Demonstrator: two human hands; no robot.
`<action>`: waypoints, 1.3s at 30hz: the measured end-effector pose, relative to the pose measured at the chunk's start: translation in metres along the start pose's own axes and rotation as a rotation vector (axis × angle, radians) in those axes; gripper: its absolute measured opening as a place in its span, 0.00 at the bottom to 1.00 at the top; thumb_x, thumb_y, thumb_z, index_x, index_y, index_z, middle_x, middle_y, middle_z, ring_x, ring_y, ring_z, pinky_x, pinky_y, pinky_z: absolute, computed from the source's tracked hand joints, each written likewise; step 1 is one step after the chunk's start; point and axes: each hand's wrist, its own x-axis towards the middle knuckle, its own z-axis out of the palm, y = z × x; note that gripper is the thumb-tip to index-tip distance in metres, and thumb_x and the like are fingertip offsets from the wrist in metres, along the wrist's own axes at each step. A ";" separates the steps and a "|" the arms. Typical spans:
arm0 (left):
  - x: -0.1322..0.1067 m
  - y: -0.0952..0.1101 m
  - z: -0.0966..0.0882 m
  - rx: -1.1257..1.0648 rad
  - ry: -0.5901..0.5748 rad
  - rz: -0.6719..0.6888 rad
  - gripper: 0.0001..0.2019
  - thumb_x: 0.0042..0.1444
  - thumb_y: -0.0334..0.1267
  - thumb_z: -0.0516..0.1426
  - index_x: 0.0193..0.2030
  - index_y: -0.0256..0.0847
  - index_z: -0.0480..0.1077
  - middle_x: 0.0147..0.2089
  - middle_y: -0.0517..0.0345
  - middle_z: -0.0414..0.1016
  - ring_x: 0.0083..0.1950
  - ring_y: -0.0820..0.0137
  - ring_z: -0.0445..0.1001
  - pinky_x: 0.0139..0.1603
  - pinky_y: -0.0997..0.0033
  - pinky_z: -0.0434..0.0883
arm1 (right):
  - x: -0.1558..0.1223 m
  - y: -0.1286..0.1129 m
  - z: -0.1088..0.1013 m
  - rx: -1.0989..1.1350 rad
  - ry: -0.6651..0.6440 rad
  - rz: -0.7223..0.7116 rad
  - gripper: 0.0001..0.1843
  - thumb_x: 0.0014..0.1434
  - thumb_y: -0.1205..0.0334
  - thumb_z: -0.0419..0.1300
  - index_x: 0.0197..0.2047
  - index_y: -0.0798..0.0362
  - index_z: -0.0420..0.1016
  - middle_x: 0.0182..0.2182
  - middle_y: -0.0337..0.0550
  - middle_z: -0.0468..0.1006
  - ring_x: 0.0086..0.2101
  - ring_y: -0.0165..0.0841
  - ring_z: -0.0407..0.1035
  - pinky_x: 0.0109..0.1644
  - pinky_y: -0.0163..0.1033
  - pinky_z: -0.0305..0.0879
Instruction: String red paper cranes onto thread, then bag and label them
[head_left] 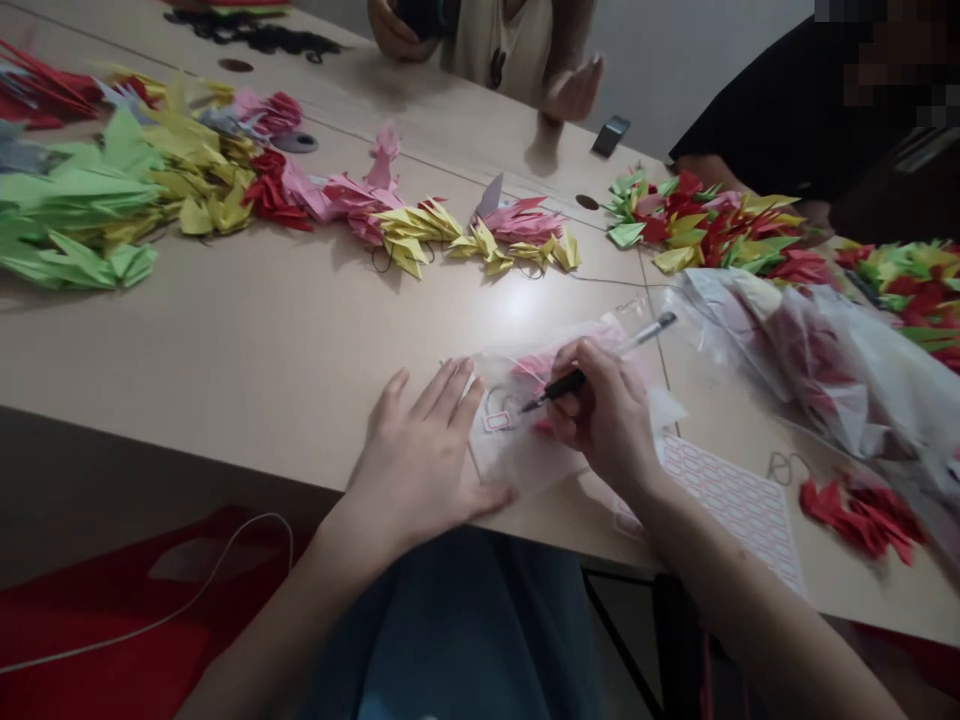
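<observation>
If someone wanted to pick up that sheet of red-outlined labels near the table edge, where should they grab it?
Pinch the sheet of labels at its lower right corner, coming from the right. It lies flat and thin, and that corner sits about at the edge of the table, so fingers can probably get under it. From the left, the right forearm and plastic bag are in the way.
</observation>
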 end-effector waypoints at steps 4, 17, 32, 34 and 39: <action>0.000 0.000 -0.002 -0.024 -0.024 0.000 0.41 0.52 0.60 0.52 0.66 0.33 0.53 0.70 0.45 0.47 0.70 0.55 0.49 0.66 0.44 0.44 | -0.001 0.016 -0.002 -0.252 0.046 -0.091 0.14 0.57 0.49 0.59 0.30 0.51 0.66 0.16 0.30 0.67 0.12 0.22 0.56 0.13 0.30 0.48; 0.002 -0.002 -0.005 -0.065 -0.054 0.005 0.43 0.50 0.59 0.55 0.66 0.32 0.55 0.70 0.42 0.48 0.69 0.49 0.51 0.67 0.43 0.43 | -0.002 0.020 0.004 -0.634 0.102 -0.307 0.17 0.52 0.67 0.60 0.20 0.51 0.55 0.17 0.30 0.63 0.19 0.22 0.56 0.22 0.30 0.55; 0.002 -0.001 -0.006 -0.100 -0.049 -0.001 0.42 0.48 0.58 0.57 0.65 0.36 0.57 0.69 0.42 0.51 0.67 0.43 0.54 0.66 0.40 0.46 | -0.004 0.017 0.005 -0.769 0.058 -0.252 0.17 0.53 0.65 0.60 0.19 0.49 0.56 0.15 0.31 0.62 0.18 0.24 0.54 0.19 0.31 0.52; 0.002 -0.001 -0.006 -0.099 -0.049 -0.002 0.42 0.47 0.59 0.57 0.65 0.36 0.57 0.69 0.42 0.51 0.67 0.43 0.54 0.67 0.41 0.45 | -0.004 0.017 0.005 -0.761 0.065 -0.258 0.17 0.53 0.65 0.59 0.19 0.49 0.56 0.15 0.31 0.62 0.18 0.24 0.55 0.19 0.31 0.53; 0.002 -0.001 -0.006 -0.093 -0.058 -0.009 0.42 0.48 0.59 0.57 0.66 0.36 0.56 0.69 0.42 0.50 0.68 0.46 0.53 0.68 0.43 0.43 | -0.003 0.017 0.005 -0.782 0.075 -0.277 0.16 0.53 0.65 0.59 0.19 0.49 0.55 0.15 0.31 0.62 0.18 0.24 0.55 0.19 0.31 0.53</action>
